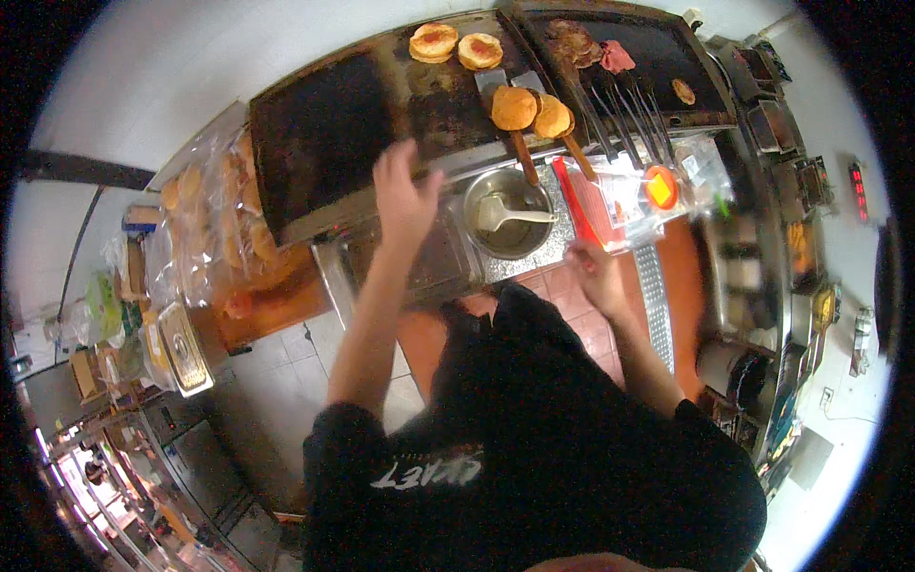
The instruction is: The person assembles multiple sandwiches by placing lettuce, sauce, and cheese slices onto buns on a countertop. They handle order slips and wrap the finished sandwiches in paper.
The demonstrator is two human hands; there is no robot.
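My left hand (406,189) hovers by the front edge of the griddle (322,136), its fingers apart and nothing in them. My right hand (597,275) is blurred beside the near corner of a red-edged plastic packet of sliced meat (597,196); whether it grips the packet is unclear. Two toasted bun halves (432,43) lie at the back of the griddle. Two more bun pieces (513,109) rest over a pair of wooden-handled spatulas (524,154). Farther right are browned meat (572,43) and a folded pink meat slice (616,56).
A steel pot (493,243) holding a light-coloured scoop (500,213) stands before the griddle. Several tongs (622,121) lean across its right front. An orange round item (652,196) bears a yellow slice. Bagged buns (207,207) lie left; a shelved counter (747,272) runs along the right.
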